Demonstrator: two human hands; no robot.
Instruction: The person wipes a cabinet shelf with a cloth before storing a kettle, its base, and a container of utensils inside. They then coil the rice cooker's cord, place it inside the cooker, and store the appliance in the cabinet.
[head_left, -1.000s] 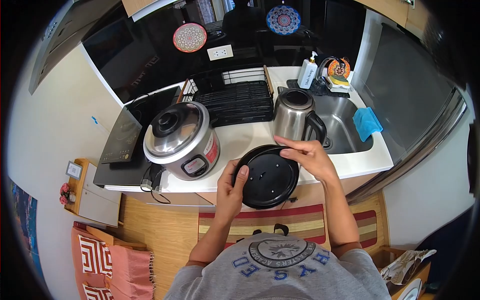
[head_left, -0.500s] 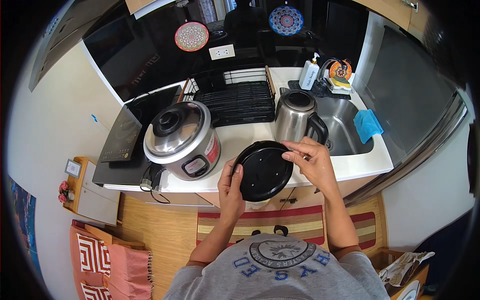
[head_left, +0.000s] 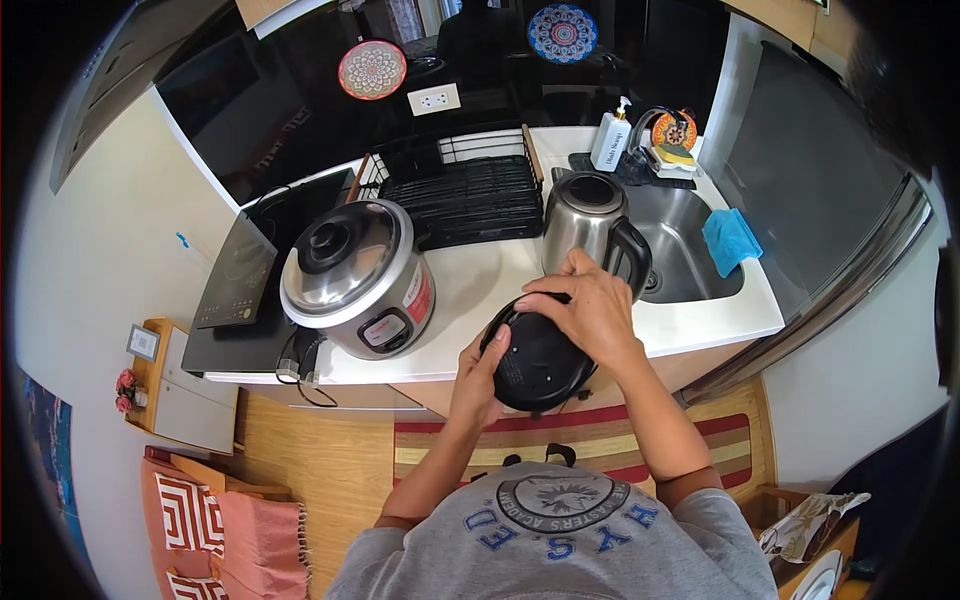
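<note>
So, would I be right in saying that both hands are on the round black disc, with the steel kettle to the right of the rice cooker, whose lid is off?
Not quite: the lid is on the rice cooker, as the head view shows. Both hands are indeed on the round black disc, and the steel kettle is to the cooker's right.

Pretty bright, even light. Lid point(head_left: 367, 265) and kettle point(head_left: 573, 238) catch glare, black wall point(head_left: 250, 125) throws dim reflections, dark disc point(head_left: 542, 362) loses fine detail. Soft shadow on the desk point(head_left: 485, 275). Heavy fisheye: edges bow, corners go black.
</note>
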